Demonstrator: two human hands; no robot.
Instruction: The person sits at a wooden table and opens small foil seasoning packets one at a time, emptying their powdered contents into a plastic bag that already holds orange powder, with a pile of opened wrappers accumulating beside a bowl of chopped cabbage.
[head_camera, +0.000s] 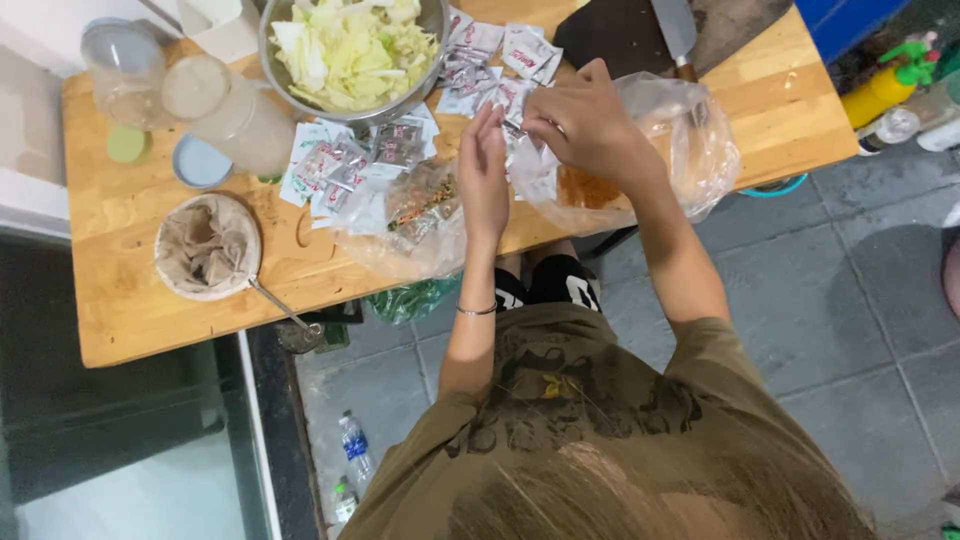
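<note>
My left hand (483, 175) and my right hand (585, 120) meet above the wooden table (790, 110), both pinching a small white sachet (514, 128) between their fingertips. Below them lie two clear plastic bags: one with a brownish-green mix (420, 205) under my left hand, one with orange contents (690, 150) under my right wrist. Several more sachets (345, 160) are scattered between the bags and a metal bowl of chopped cabbage (350, 50).
A cloth strainer with a metal handle (208, 248) sits near the table's front left. A plastic jug (235, 115), a clear container (125, 75) and a blue lid (200, 162) stand behind it. A dark cutting board (615, 35) with a cleaver (675, 25) lies at the back. Bottles (352, 450) lie on the floor.
</note>
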